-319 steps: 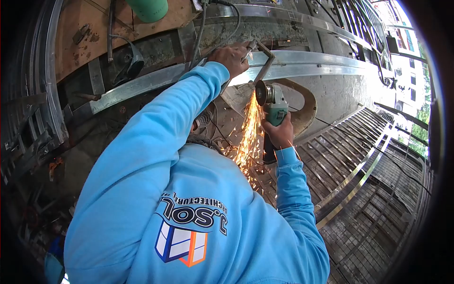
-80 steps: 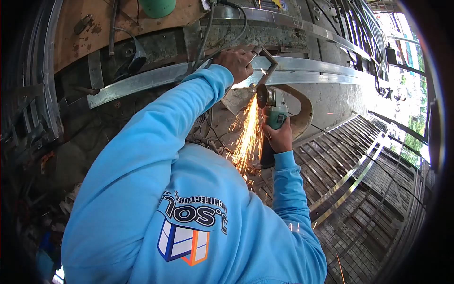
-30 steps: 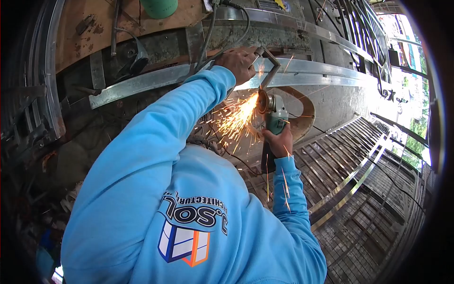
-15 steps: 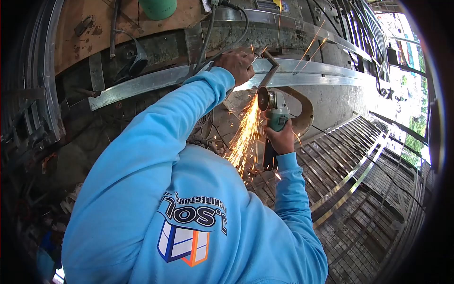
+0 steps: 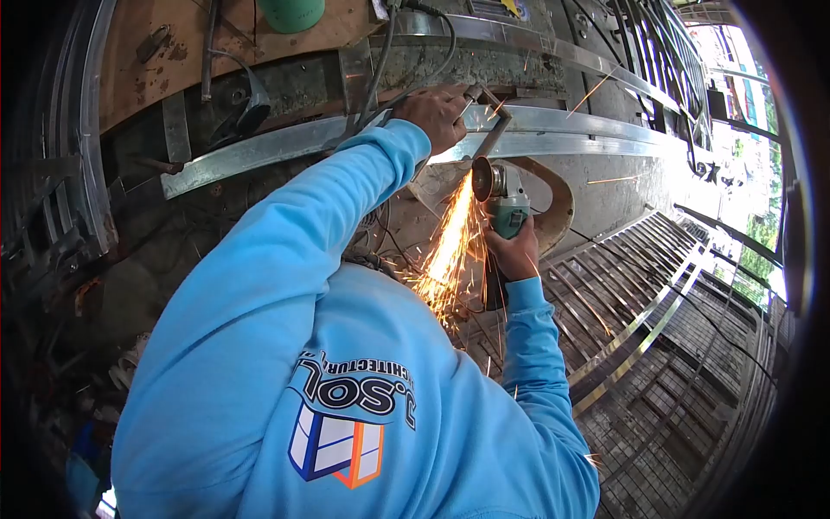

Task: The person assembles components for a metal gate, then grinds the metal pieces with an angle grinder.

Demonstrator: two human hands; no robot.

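Note:
My right hand (image 5: 516,251) is wrapped around the green body of an angle grinder (image 5: 508,208). Its disc (image 5: 486,179) meets the lower end of an angled metal piece (image 5: 491,134), and a stream of orange sparks (image 5: 454,251) sprays down toward me. Closed fingers of my left hand (image 5: 435,119) grip that metal piece at its left side, over a long silvery metal channel (image 5: 277,147). The fingertips are partly hidden, as is the grinder's rear end among sparks and shadow.
A power cable (image 5: 380,78) runs beside my left hand. Beyond it lie a brown board (image 5: 147,86) with a padlock (image 5: 153,43) and a green container (image 5: 292,13). A curved brown piece (image 5: 558,195) sits behind the grinder; a metal grille (image 5: 622,268) lies to the right.
Both hands stay almost in place, with the disc still against the metal piece. The spark stream looks denser, and stray sparks have shifted.

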